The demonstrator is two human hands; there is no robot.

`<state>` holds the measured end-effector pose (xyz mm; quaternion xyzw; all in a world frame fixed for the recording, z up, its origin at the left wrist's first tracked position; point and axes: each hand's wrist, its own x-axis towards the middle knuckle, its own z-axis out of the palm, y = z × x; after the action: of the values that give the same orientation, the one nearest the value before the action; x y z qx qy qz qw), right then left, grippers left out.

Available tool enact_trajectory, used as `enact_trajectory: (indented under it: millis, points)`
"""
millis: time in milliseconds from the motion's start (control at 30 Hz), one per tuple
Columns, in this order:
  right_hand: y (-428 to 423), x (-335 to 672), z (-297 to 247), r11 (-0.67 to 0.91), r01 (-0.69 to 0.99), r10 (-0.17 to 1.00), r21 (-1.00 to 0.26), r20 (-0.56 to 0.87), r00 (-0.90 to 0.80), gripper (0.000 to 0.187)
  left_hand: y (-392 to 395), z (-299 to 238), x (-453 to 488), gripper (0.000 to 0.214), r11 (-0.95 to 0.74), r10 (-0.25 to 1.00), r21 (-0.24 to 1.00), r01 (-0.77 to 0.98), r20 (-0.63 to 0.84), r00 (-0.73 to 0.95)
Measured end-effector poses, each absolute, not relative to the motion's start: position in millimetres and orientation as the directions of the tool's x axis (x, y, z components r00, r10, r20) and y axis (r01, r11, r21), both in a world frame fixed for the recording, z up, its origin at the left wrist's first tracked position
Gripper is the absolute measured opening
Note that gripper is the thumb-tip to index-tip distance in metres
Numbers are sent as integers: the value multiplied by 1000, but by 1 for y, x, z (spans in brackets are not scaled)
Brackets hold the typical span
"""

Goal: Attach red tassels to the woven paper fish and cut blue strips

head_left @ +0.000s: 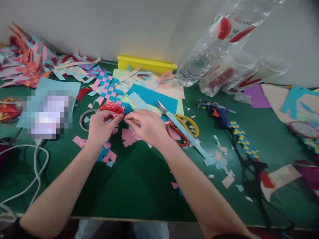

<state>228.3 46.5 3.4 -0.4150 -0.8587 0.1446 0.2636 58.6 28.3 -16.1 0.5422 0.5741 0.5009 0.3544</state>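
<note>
My left hand (102, 124) is closed in a pinch around a red tassel (111, 107), whose strands fan out just beyond the fingers. Close against it, my right hand (148, 126) is also pinched, its fingertips nearly meeting those of the left. Whatever lies between the right fingertips is too small to make out. A roll of tape (82, 120) lies beside the left hand. To the right of the right hand rest scissors with red and yellow handles (193, 125), crossed by a light blue paper strip (185, 131). Pink paper scraps (129, 136) lie beneath the hands.
A blue and pink woven paper piece (107, 87) and blue sheet (152, 98) lie behind the hands. A yellow holder (147, 64) stands by the wall. At right are a plastic bottle (211, 49) and cups (269, 68); at left, a phone (51, 114) with a white cable (37, 166).
</note>
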Motion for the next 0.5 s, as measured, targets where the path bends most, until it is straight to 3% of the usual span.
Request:
enact_trajectory:
  millis: [500]
  points:
    - [45, 224, -5, 538, 695, 840, -477, 371, -396, 15, 27, -16, 60, 12, -110, 975, 943, 313, 164, -151]
